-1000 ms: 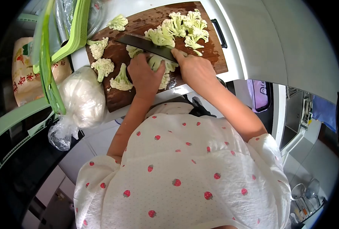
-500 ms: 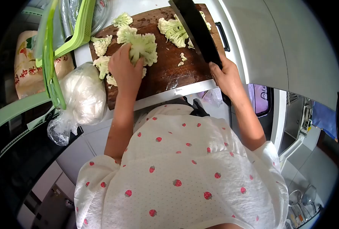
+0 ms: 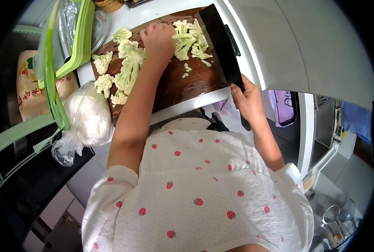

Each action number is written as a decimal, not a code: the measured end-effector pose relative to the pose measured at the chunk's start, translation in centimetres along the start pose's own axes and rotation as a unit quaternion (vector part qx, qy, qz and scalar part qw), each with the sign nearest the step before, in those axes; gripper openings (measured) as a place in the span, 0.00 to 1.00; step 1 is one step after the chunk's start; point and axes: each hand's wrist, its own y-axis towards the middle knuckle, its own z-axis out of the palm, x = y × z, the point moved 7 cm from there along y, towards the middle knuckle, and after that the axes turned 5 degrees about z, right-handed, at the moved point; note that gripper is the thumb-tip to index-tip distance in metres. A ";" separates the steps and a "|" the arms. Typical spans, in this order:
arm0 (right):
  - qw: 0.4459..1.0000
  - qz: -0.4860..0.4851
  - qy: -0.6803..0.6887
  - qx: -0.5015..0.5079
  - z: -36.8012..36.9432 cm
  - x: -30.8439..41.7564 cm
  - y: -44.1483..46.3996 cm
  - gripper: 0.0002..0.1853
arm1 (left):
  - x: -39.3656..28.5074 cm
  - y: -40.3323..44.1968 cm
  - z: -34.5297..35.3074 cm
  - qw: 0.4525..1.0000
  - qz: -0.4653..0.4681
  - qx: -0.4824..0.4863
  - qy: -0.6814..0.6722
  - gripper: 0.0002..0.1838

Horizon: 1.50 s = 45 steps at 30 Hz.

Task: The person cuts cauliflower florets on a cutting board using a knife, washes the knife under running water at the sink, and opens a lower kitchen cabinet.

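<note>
My left hand [image 3: 159,42] is over the far part of the wooden cutting board [image 3: 166,93], back up and fingers curled. Its fingertips are hidden, so what they hold, if anything, does not show. Its right side meets the stem of a cut cauliflower piece [image 3: 184,43]. Below the wrist, to the left, a large cauliflower floret [image 3: 130,70] lies among several smaller ones. In my right hand [image 3: 248,100] is the handle of a black cleaver [image 3: 219,42], its broad blade lying along the board's right side. Small cauliflower crumbs [image 3: 186,70] are scattered mid-board.
Left of the board sit a knotted clear plastic bag [image 3: 90,115] with white contents and a green basket [image 3: 82,42]. Long green stalks [image 3: 50,80] hang beside a printed sack [image 3: 27,92]. A white cabinet [image 3: 321,46] is at right.
My left hand has let go of the cauliflower floret at left and moved up and right to the other pieces. The cleaver remains in my right hand, over the board's right edge.
</note>
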 end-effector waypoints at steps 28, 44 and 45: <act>0.993 -0.077 -0.069 0.061 -1.3 -3.0 -1.7 0.22 | -7.0 -9.5 -0.9 0.996 -0.051 0.025 -0.072 0.21; 0.931 -0.131 -0.334 0.069 -2.0 -4.5 -4.4 0.21 | -4.5 -12.3 -3.7 0.983 -0.123 0.037 -0.127 0.27; 0.931 -0.132 -0.335 0.069 -1.5 -4.4 -4.3 0.21 | -4.5 -12.7 -4.1 0.979 -0.129 0.013 -0.160 0.28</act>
